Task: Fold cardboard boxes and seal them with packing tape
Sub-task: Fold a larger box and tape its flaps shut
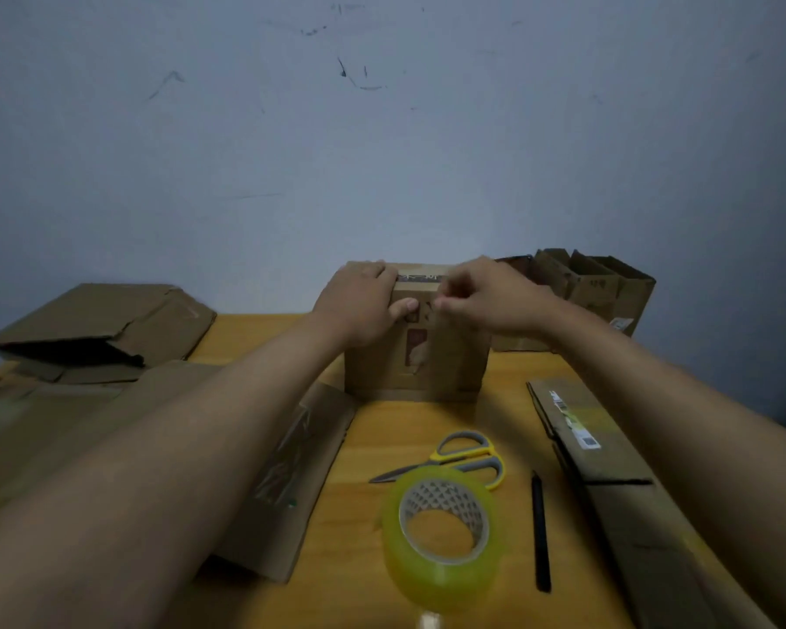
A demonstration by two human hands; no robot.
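**Inspector:** Location of the work item?

**Assistant:** The upright cardboard box stands on the bench, mid-far, near the wall. Both hands are at its top edge.

**Inspector:** State of each grip?

**Assistant:** The left hand holds the upper left corner, fingers over the top and thumb on the near face. The right hand has curled fingers pinching at the top front edge; whether that is a flap or a tape end, I cannot tell.

**Inspector:** Handling assessment?

**Assistant:** Judged light and apparently hollow. The panels should be stiff across the flat but will give at the creases, and the box could slide or tip under a sideways push. Best held at corners and folded edges, as the left hand does, with one hand bracing.

**Inspector:** Supplies?

**Assistant:** The tape roll lies near the front edge, the scissors just behind it and a black pen to its right. Flattened cartons lie on both sides.
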